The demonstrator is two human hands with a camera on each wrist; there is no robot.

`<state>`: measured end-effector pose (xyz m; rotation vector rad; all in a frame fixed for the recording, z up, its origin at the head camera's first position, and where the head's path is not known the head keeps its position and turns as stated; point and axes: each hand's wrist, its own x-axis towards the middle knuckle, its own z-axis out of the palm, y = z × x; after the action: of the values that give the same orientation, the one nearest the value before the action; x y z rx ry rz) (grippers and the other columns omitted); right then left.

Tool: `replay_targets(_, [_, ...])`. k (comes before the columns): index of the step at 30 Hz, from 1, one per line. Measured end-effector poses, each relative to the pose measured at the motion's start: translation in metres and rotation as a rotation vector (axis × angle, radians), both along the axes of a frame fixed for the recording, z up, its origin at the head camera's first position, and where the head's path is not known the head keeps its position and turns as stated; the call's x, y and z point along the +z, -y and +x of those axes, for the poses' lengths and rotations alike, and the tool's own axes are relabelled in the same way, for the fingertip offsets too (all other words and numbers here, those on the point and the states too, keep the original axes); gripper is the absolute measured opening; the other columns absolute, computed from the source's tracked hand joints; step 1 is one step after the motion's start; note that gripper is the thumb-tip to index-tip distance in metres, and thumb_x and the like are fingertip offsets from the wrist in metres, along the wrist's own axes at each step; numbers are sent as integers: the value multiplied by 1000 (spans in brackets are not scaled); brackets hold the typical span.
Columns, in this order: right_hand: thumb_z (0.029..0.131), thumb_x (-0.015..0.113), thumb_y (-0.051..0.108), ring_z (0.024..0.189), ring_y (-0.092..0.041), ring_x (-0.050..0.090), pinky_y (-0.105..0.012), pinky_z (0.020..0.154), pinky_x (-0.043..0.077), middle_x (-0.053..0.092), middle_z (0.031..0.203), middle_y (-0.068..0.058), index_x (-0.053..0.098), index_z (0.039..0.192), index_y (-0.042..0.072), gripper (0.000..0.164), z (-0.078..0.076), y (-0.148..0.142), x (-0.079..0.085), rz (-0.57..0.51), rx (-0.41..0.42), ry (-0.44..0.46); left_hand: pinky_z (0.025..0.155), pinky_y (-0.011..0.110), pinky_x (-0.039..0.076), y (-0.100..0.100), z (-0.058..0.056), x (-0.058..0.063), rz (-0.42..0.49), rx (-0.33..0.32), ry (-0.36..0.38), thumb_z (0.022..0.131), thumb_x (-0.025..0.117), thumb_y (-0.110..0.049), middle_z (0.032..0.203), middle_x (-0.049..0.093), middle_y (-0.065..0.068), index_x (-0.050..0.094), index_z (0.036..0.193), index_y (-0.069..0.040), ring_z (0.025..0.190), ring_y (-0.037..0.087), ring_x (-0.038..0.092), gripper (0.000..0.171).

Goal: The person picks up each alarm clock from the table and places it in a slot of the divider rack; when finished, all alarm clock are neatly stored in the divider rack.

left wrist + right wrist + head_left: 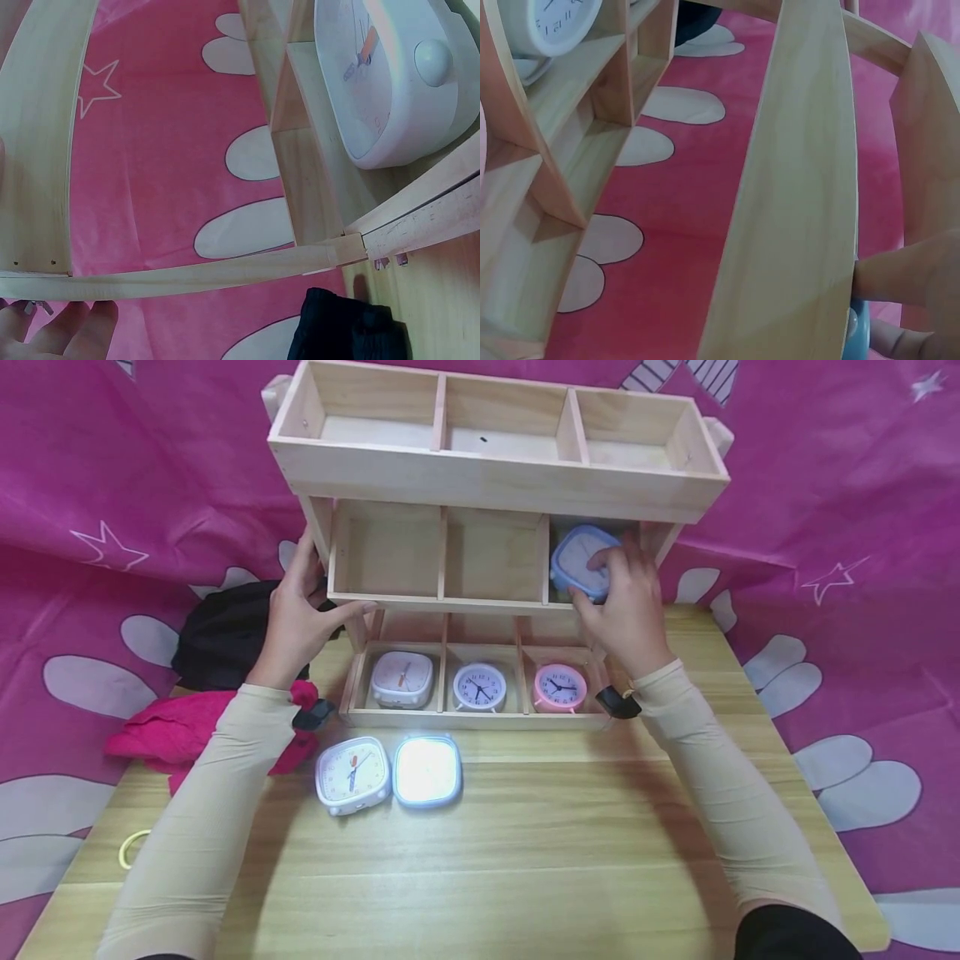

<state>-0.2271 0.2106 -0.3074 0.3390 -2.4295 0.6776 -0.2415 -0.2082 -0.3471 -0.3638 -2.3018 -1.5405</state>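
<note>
My right hand holds a blue alarm clock in the right compartment of the middle tier of a three-tier wooden rack. Only a sliver of that blue clock shows beside the fingers in the right wrist view. At the rack's left side, my left hand grips the middle tier, thumb along its front edge; the fingertips show at the side strip in the left wrist view. The bottom tier holds a white squarish clock, a round lavender clock and a round pink clock.
On the wooden table, a white clock and a blue-rimmed clock with a glaring face lie before the rack. Red cloth, black cloth and a yellow ring are at left. A pink patterned curtain surrounds the table.
</note>
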Motion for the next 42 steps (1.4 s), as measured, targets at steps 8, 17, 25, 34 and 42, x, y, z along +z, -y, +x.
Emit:
replay_targets(8, [96,72,26,146,-49,44,-65,125,32,52,153,-32,66,117,-3,37,21,19,-16,-28,36,-189,126,48,43,-1,-2,-1,46,-28,-14,79,94,-5,170,43,-5,26,168,-43,155,19,47,118])
replay_targets(17, [93,78,21,124,-38,61,-52,115,48,71,125,-20,72,117,-1,33,83,84,-61,49,505,-250,126,51,42,-1,-3,0,21,-2,1,79,95,-8,171,42,-5,26,168,-43,157,20,44,118])
replay_targets(25, [102,68,47,155,-34,43,-54,129,38,52,160,-17,51,155,6,70,111,114,-113,386,696,119,127,52,40,0,-3,-1,16,-5,9,81,94,-8,173,39,-6,25,169,-42,159,22,41,117])
replay_targets(34, [99,72,53,162,-37,33,-56,131,35,37,171,-16,46,159,4,82,118,118,-137,485,754,288,126,48,41,-2,-4,-3,27,-6,0,81,93,-5,173,39,-4,24,169,-41,158,19,42,118])
replay_targets(42, [90,85,48,154,-31,46,-43,130,38,47,163,-15,54,151,6,81,124,115,-139,389,737,339,127,49,40,-2,-4,-3,27,-4,1,81,92,-5,173,38,-4,24,169,-40,158,20,42,117])
